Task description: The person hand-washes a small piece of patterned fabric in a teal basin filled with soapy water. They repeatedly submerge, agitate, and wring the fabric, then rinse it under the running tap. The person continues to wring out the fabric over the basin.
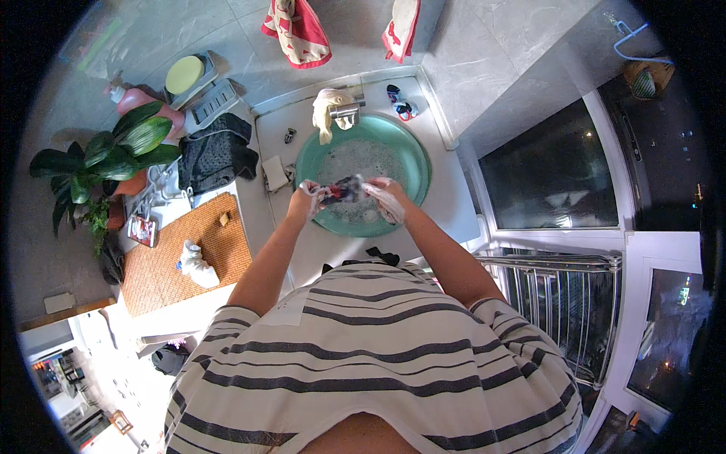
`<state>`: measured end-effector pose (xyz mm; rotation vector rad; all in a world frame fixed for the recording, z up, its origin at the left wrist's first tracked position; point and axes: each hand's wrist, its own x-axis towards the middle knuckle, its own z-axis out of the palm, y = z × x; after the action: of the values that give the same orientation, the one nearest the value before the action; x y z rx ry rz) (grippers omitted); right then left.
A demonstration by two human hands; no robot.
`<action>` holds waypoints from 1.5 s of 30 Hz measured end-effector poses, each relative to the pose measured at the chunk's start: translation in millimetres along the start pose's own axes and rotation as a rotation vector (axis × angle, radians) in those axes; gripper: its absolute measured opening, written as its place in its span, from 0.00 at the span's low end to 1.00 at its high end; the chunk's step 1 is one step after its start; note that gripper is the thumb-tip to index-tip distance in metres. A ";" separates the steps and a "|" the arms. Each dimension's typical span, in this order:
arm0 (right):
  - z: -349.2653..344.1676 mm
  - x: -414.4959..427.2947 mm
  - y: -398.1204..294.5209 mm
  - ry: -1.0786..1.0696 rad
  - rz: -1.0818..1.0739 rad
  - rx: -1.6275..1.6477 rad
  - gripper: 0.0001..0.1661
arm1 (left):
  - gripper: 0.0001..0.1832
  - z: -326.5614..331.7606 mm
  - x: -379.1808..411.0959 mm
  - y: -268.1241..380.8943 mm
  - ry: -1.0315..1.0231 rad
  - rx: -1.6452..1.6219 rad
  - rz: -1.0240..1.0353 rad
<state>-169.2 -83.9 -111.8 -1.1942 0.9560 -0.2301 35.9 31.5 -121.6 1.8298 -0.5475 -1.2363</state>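
Observation:
Over a green plastic basin (421,170) of sudsy water, a dark, wet, soapy cloth item (345,190) with a red patch is stretched between both hands. My left hand (312,198) grips its left end, and my right hand (387,198) has the other end; foam coats both. A pale yellow cloth (326,110) is draped at the metal faucet (345,115) above the basin's far edge. Left of the basin, a whitish bar (275,173), perhaps soap, lies on the counter. Small dark and coloured cloth items (404,108) lie at the back right.
At left are a potted plant (136,139), a pink pump bottle (144,105), a dark grey cloth (212,150), a phone (142,230) and a woven mat (170,272) bearing a white cloth (197,265). Towels (300,34) hang behind; a metal rack (556,306) stands right.

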 end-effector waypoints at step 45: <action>-6.1 -36.0 -65.5 -0.247 -0.353 1.067 0.08 | 0.14 51.0 -55.7 98.7 -0.351 -0.718 0.334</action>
<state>-174.8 -91.9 -37.4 -0.3626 0.2814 -0.7463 -24.1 -2.4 -18.2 0.8929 -0.4855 -1.3025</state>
